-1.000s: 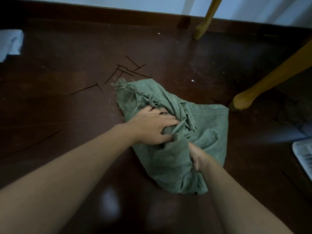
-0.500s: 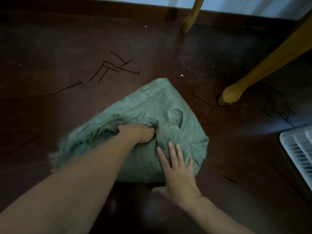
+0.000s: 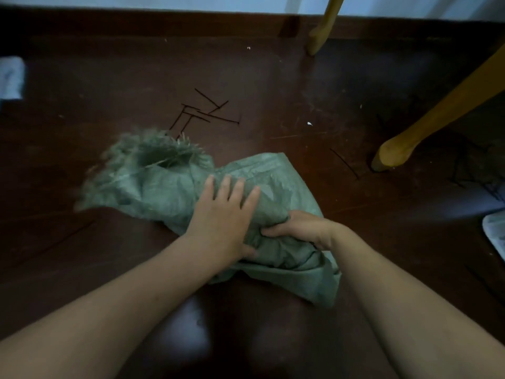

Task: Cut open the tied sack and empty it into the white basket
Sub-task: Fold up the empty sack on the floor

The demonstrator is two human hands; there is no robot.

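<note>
So the green woven sack [image 3: 169, 187] is lying crumpled on the dark brown wooden floor [image 3: 273, 86], pretty much in the middle of the view, with its frayed open mouth [image 3: 155, 154] off to the far left, fringe sticking out all around the hole. That end is a bit blurry. The left hand [image 3: 221, 220] is flat on top of the sack's middle, palm down, fingers spread apart and pointing away from the person, thumb tucked down at the near side against the fabric. The right hand [image 3: 303, 228] is just to the right of it, almost touching, fingers curled and pinching up a bunched fold of the sack material near the right edge. The near right corner of the sack flops out flat on the floor below both wrists. Beyond the sack's mouth there's a scatter of thin dark sticks [image 3: 205, 110] on the floor, and one more lone one between the sack and the chair leg [image 3: 426, 116], a yellowish wooden leg slanting in from the right. A second leg [image 3: 322, 26] stands at the far edge by the wall. The white basket [image 3: 496, 231] is barely poking into view at the right edge, well apart from the sack. Something pale [image 3: 11, 77] sits at the far left edge, can't tell what it is.
</note>
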